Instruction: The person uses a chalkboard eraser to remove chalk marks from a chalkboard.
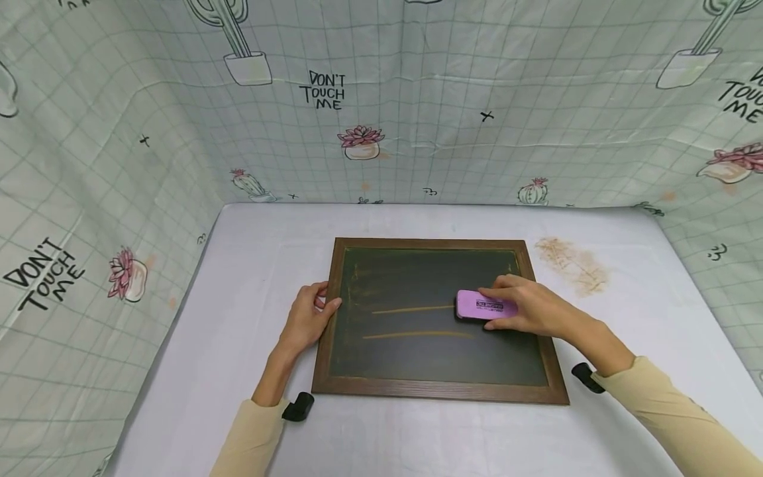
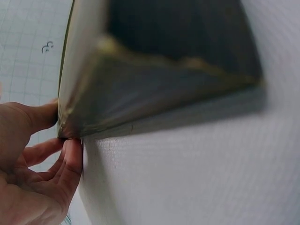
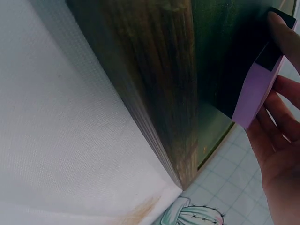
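Note:
A chalkboard (image 1: 417,361) with a brown wooden frame lies flat, two yellowish chalk lines across its dark face. My right hand (image 1: 527,306) holds a pink and black eraser (image 1: 479,305) against the board, at the right end of the upper line. In the right wrist view, thumb and fingers grip the eraser (image 3: 251,91) from opposite sides. At the frame's left edge, my left hand (image 1: 308,317) holds the board, thumb on the rim. The left wrist view shows its fingers (image 2: 70,161) against the frame's lower edge.
The board lies on a white-covered table (image 1: 250,265). Brownish chalk dust (image 1: 572,265) is smeared on the cover right of the board. A grid-patterned cloth (image 1: 429,146) with plant drawings hangs behind and at both sides.

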A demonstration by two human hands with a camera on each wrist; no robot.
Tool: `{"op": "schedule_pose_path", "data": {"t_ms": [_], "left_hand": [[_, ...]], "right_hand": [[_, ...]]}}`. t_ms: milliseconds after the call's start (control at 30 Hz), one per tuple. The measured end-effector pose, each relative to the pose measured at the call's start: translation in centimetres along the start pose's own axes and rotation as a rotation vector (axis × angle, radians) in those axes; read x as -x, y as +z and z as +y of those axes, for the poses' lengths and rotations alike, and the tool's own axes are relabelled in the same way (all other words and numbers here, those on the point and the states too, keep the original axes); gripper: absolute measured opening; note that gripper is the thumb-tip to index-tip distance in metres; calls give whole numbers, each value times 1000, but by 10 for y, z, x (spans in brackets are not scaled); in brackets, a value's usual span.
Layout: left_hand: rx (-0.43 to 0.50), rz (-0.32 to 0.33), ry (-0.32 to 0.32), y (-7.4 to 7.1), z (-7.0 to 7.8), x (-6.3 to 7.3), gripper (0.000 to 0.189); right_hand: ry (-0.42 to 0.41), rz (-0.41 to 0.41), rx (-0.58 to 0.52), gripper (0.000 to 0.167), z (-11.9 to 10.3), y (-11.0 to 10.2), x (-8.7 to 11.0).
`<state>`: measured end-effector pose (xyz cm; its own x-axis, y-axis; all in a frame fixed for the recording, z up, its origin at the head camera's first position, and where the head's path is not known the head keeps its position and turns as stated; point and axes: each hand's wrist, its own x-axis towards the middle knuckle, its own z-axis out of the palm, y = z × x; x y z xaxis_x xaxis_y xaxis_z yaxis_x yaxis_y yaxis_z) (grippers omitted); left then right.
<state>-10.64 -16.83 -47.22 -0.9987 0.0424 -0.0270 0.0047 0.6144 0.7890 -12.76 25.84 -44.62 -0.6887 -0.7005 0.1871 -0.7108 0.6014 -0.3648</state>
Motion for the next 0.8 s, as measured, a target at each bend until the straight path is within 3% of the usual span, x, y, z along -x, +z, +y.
{"op": "schedule_pose_path", "data": {"t_ms": [267, 533, 800], "left_hand": [[-3, 4, 13, 0, -2, 0, 50], [-9, -8, -6, 0, -5, 1, 49], [-4, -6, 14, -1, -5, -2, 49]], "right_hand": [[39, -20, 0, 57, -4, 1, -3], [34, -50, -6, 57, -5, 5, -11], [35, -45, 2, 56, -6, 5, -18]]}}
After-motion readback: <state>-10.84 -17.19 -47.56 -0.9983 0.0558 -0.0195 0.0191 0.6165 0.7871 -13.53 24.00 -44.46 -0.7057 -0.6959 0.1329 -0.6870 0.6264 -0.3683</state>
